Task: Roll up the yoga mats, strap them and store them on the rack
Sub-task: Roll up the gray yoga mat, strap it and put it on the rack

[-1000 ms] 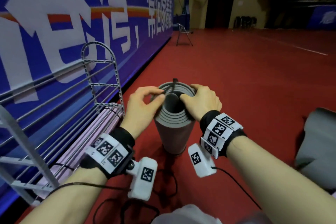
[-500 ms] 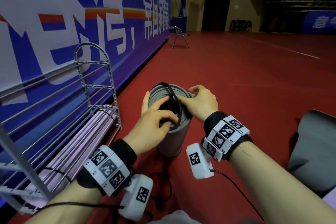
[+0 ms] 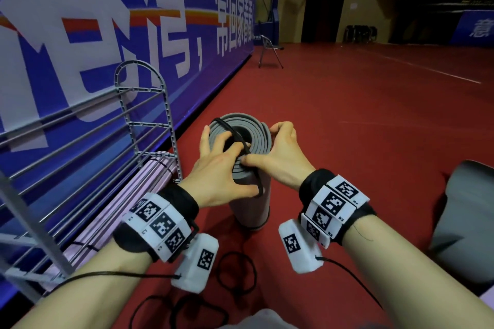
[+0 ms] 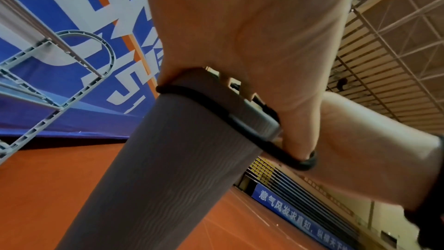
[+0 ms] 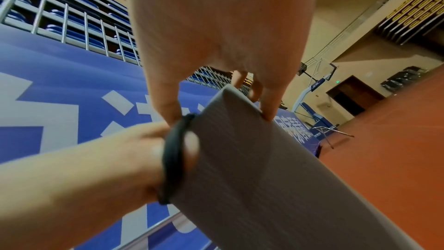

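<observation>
A rolled grey mat [image 3: 250,203] stands on end on the red floor between my hands. A black elastic strap [image 3: 235,132] runs slantwise over its top face and down the near side. My left hand [image 3: 227,165] spreads over the top, its thumb hooked inside the strap's lower loop [image 5: 173,159]. My right hand [image 3: 278,149] grips the top from the right: its thumb presses the strap and its fingers curl over the far rim [image 5: 266,113]. In the left wrist view the strap [image 4: 216,102] hugs the mat [image 4: 168,178] just below its upper edge.
A grey metal rack [image 3: 144,120] stands at the left along the blue banner wall, with a pink rolled mat [image 3: 112,208] on its lower shelf. Another grey mat [image 3: 465,222] lies at the right. Loose black straps [image 3: 235,272] lie by my knees. A folding chair [image 3: 270,51] stands far off.
The strap has gone from bunched at the top's middle to stretched across it. My left hand spread and drew the loop down the near side. My right thumb came onto the strap.
</observation>
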`<state>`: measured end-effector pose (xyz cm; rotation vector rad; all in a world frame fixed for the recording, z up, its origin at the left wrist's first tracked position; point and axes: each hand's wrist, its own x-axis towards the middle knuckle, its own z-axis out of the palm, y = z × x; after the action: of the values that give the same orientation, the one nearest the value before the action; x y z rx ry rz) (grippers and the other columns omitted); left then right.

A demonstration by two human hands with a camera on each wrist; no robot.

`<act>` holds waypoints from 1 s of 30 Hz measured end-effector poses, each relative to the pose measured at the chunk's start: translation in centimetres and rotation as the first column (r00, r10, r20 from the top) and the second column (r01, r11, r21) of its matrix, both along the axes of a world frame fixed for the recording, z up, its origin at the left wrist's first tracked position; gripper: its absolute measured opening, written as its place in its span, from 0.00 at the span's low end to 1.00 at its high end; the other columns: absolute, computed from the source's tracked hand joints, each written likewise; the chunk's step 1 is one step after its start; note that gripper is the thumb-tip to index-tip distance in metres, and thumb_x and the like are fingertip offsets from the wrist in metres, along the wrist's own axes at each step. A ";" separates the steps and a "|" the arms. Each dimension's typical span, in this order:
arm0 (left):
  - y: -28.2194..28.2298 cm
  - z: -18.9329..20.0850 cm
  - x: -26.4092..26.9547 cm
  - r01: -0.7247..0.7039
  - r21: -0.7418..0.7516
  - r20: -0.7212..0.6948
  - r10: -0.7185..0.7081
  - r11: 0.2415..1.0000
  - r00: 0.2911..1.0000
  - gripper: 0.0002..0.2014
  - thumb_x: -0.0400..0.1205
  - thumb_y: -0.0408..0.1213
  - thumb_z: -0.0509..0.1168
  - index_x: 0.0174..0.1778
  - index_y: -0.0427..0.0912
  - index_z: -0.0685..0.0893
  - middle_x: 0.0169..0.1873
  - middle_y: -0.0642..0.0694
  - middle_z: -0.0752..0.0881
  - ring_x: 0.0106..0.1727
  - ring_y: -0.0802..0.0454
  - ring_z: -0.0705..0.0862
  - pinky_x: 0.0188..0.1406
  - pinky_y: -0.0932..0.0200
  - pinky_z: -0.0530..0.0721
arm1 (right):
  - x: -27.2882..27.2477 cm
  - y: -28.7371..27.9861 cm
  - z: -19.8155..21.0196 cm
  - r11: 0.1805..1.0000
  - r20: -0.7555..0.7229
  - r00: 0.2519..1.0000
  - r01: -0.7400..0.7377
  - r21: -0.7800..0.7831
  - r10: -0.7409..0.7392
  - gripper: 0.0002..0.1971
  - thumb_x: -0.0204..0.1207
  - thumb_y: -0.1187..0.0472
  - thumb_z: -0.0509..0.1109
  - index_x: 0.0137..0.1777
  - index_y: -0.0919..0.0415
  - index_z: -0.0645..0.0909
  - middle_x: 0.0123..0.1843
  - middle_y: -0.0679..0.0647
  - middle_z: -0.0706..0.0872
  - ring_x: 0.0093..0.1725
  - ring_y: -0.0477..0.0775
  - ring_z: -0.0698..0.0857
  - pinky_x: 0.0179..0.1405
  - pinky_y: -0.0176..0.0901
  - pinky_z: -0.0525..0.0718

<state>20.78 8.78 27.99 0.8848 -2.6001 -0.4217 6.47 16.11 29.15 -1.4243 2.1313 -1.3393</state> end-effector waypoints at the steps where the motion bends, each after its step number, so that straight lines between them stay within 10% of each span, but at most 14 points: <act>1: 0.0 -0.2 -0.2 -0.017 -0.023 0.009 0.017 1.000 1.000 0.44 0.65 0.61 0.74 0.76 0.54 0.65 0.81 0.54 0.51 0.81 0.42 0.27 0.78 0.37 0.58 | 0.1 -0.1 0.0 1.000 -0.009 1.000 -0.017 0.026 0.018 0.35 0.63 0.54 0.82 0.61 0.57 0.60 0.62 0.51 0.64 0.66 0.53 0.69 0.68 0.50 0.77; 11: -0.2 -1.1 -0.7 -0.148 -0.231 -0.140 0.118 0.962 0.983 0.51 0.61 0.63 0.74 0.78 0.49 0.61 0.77 0.46 0.52 0.77 0.42 0.49 0.71 0.40 0.70 | 0.0 0.4 0.1 0.998 -0.135 0.988 -0.066 0.022 0.069 0.32 0.77 0.59 0.66 0.77 0.63 0.56 0.74 0.58 0.61 0.75 0.62 0.66 0.76 0.58 0.69; 18: -0.7 0.1 -0.5 -0.166 -0.207 0.064 0.183 0.964 0.981 0.56 0.64 0.64 0.73 0.84 0.54 0.50 0.83 0.42 0.39 0.79 0.39 0.44 0.67 0.44 0.74 | 0.7 0.7 -0.5 0.996 -0.345 0.936 -0.083 -0.033 0.067 0.28 0.83 0.66 0.56 0.82 0.62 0.56 0.73 0.61 0.66 0.67 0.66 0.74 0.64 0.47 0.68; 30: 0.3 1.4 -3.1 -0.319 -0.134 0.088 0.332 0.938 0.939 0.55 0.65 0.69 0.68 0.81 0.47 0.51 0.83 0.36 0.44 0.81 0.30 0.45 0.76 0.24 0.51 | 0.9 0.1 -0.7 0.992 -0.275 0.961 -0.028 -0.119 -0.006 0.20 0.79 0.67 0.58 0.72 0.60 0.67 0.69 0.57 0.73 0.64 0.60 0.76 0.58 0.44 0.69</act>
<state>17.69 9.08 29.36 1.2998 -2.4755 -0.1287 7.42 16.22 28.48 -1.7607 2.2365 -1.3567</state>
